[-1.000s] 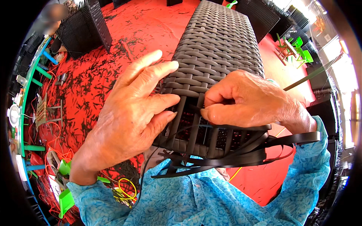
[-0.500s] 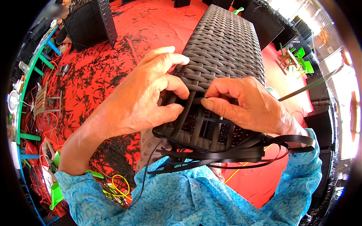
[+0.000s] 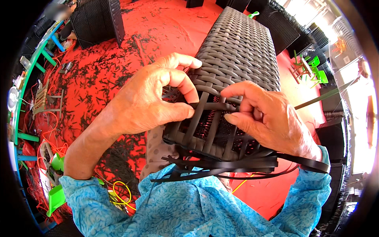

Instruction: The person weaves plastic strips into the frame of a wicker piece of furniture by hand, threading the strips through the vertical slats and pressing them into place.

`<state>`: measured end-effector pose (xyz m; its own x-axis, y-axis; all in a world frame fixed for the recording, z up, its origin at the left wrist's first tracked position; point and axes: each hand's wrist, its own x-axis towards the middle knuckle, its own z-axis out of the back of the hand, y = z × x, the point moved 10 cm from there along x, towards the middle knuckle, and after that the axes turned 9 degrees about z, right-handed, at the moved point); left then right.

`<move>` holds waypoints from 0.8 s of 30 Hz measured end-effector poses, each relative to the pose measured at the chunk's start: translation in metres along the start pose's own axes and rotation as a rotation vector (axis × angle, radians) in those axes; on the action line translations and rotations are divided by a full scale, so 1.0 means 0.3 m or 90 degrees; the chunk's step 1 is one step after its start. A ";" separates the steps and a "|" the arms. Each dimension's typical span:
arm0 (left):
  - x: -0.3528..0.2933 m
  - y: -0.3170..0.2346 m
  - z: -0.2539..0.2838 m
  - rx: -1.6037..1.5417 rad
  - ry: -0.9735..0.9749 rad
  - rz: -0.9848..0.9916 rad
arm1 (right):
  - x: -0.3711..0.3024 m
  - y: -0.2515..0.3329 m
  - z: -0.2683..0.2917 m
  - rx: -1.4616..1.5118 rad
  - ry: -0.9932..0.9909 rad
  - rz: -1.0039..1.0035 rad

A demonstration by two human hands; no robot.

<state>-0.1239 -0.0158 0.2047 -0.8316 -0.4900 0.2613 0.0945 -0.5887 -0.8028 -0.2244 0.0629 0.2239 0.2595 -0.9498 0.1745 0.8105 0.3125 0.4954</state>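
Note:
A dark brown wicker panel piece (image 3: 241,47), closely woven over most of its length, slants away from me; its near end is an open frame with bare upright strips. A flat dark strip (image 3: 216,106) crosses these uprights just below the finished weave. My left hand (image 3: 154,96) closes thumb and index finger on the strip's left end, its other fingers at the panel's left edge. On the other side, my right hand (image 3: 266,116) has thumb and index finger apart around the strip's right part. Loose black strips (image 3: 225,164) lie across the frame's near edge, by my right wrist.
Dark strip scraps (image 3: 118,154) litter the red floor (image 3: 158,31). A green-edged bench (image 3: 27,87) runs along the left. Black woven pieces (image 3: 96,23) stand at the back left, and small green chairs (image 3: 316,67) at the right. A yellow cord (image 3: 126,193) lies near my left elbow.
My left thumb and index finger have come together on the strip. My right thumb and index finger have parted and shifted right. The strip now shows across the uprights.

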 end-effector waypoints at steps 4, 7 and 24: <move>-0.014 0.033 0.038 -0.155 -0.016 0.013 | 0.007 0.006 0.018 -0.075 0.005 -0.001; -0.030 0.118 0.115 -0.355 -0.055 0.157 | 0.024 0.026 0.005 -0.100 0.026 0.030; -0.113 0.444 -0.023 -1.022 -0.181 0.056 | 0.205 0.043 -0.035 -0.169 0.107 0.018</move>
<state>-0.0868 -0.0731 0.0853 -0.7160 -0.6866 0.1262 -0.6516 0.5924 -0.4738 -0.1925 0.0084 0.2322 0.3495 -0.9364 0.0308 0.9048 0.3459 0.2484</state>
